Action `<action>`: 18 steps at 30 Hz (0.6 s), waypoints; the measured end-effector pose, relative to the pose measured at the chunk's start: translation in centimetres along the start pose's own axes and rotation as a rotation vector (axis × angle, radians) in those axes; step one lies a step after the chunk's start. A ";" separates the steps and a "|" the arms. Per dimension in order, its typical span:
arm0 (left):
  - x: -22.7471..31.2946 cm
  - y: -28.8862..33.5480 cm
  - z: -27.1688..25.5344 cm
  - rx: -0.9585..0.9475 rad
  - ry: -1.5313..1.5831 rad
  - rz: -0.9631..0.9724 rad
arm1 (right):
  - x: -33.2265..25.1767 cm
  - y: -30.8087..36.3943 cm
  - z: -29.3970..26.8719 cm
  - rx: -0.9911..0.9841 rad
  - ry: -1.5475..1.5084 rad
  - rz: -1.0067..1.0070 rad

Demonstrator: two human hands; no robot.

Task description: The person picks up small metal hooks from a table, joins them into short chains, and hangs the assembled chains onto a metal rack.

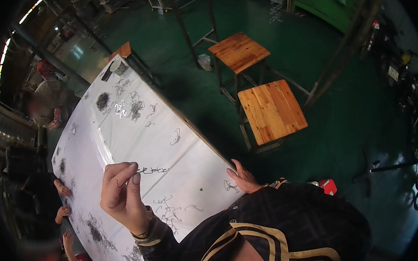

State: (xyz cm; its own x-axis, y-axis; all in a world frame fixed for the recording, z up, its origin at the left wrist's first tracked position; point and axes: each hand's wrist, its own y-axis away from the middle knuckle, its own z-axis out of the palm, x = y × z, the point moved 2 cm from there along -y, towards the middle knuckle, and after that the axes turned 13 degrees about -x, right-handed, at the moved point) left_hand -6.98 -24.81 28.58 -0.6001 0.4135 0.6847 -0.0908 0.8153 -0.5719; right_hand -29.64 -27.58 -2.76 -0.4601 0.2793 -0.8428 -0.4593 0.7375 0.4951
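Observation:
My left hand (124, 194) is raised over the white-covered table (172, 155). Its thumb and index finger pinch one end of a short row of dark bent wire hooks (153, 170), which stretches out to the right and appears linked together. My right hand (245, 177) is by the table's right edge, fingers apart, with nothing visible in it. Close to it on the cover lies a small cluster of wire hooks (231, 186). More loose wire hooks (169, 213) are scattered just right of my left wrist.
Dark piles of wire pieces (96, 233) line the table's left side. A cup (117, 66) and white bent pieces (120, 108) are at the far end. Co-workers' hands (63, 213) show along the left edge. Two wooden stools (271, 111) stand right of the table.

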 end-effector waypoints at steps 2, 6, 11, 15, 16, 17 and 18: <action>-0.6 0.2 0.0 0.016 0.021 0.003 | 1.4 -1.5 0.0 0.016 -0.204 0.003; -1.6 0.4 -0.2 -0.013 0.010 0.021 | 4.0 -2.4 -2.1 0.146 -0.698 0.112; -2.0 -0.5 0.6 -0.047 -0.067 0.061 | 10.8 -3.3 -10.9 0.493 -0.988 0.341; -1.5 -1.8 1.9 0.044 -0.164 0.033 | 14.7 -5.0 -19.7 0.709 -1.128 0.368; -1.5 -2.1 2.6 0.075 -0.197 0.017 | 15.9 -5.4 -21.6 0.776 -1.186 0.381; -1.6 -2.4 3.5 0.089 -0.210 -0.006 | 17.5 -6.0 -23.6 0.845 -1.243 0.394; -1.5 -2.7 4.2 0.106 -0.234 -0.026 | 19.4 -6.8 -25.0 0.848 -1.270 0.356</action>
State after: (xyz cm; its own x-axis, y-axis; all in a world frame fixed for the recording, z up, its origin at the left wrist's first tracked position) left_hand -9.22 -29.36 27.23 -0.7628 0.2783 0.5837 -0.1838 0.7721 -0.6083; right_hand -54.41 -42.53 -17.20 0.6690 0.5013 -0.5487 0.2752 0.5187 0.8094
